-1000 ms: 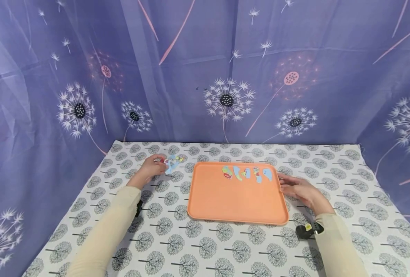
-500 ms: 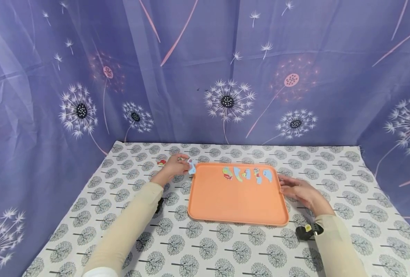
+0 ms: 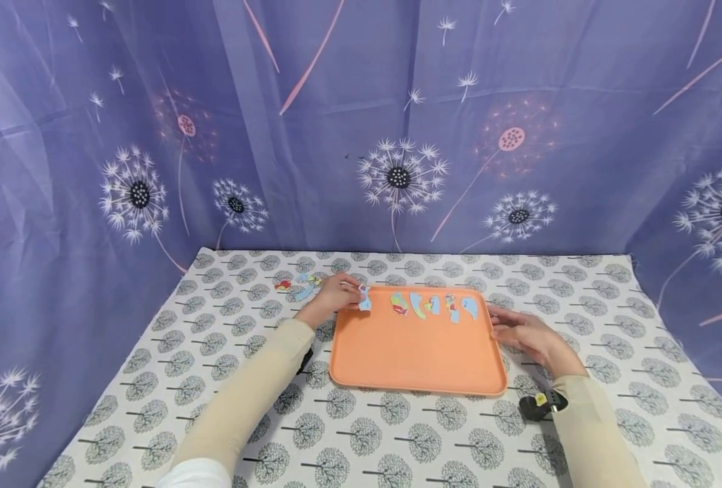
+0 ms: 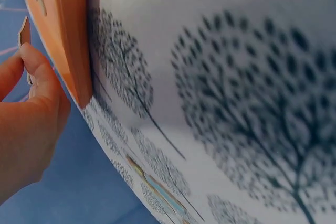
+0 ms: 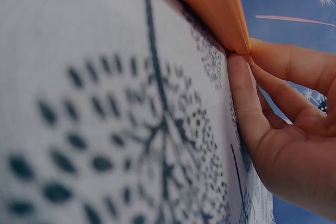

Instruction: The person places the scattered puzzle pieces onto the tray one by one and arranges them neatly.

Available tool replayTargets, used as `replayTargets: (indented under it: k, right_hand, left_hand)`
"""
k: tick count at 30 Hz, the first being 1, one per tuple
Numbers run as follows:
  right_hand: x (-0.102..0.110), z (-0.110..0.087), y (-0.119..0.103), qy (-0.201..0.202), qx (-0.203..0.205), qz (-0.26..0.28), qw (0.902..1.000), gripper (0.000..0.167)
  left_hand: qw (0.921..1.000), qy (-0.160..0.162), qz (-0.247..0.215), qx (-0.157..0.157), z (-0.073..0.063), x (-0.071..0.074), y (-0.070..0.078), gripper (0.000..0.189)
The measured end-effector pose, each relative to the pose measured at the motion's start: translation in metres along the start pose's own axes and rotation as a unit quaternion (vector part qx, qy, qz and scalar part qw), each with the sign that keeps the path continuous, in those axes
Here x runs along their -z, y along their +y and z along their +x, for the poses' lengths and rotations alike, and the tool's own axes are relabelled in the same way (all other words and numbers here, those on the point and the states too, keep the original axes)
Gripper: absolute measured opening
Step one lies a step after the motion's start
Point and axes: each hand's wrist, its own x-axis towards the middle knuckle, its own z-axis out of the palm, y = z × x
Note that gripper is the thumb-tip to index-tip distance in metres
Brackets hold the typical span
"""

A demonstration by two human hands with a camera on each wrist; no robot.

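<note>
My left hand (image 3: 335, 297) pinches a light-blue puzzle piece (image 3: 365, 299) between thumb and fingertips, over the top-left corner of the orange tray (image 3: 418, 359). The left wrist view shows that piece (image 4: 24, 31) edge-on, thin and brown-sided. A row of several cut puzzle pieces (image 3: 436, 305) with blue, green and red print lies along the tray's far side. My right hand (image 3: 528, 337) rests at the tray's right edge, its extended fingers and thumb touching the rim, also seen in the right wrist view.
Left of the tray, on the tree-print cloth (image 3: 367, 440), lie a red puzzle piece (image 3: 283, 285) and light-blue ones (image 3: 304, 293), partly beside the left forearm. A purple dandelion-print curtain (image 3: 312, 169) stands behind and at both sides.
My left hand has moved right from the loose pieces to the tray's top-left corner, carrying a light-blue puzzle piece. The right hand has stayed at the tray's edge.
</note>
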Motion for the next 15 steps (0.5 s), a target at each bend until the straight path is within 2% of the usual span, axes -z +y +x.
replayTargets:
  k: [7, 15]
  right_hand:
    - [0.0, 0.0, 0.001, 0.0, 0.002, 0.002, 1.0, 0.075]
    - [0.0, 0.0, 0.001, 0.006, 0.003, 0.014, 0.9999, 0.075]
  left_hand:
    - [1.0, 0.001, 0.002, -0.002, 0.01, -0.015, -0.003, 0.03]
    - [0.9997, -0.008, 0.021, 0.0, 0.012, -0.025, -0.001, 0.027]
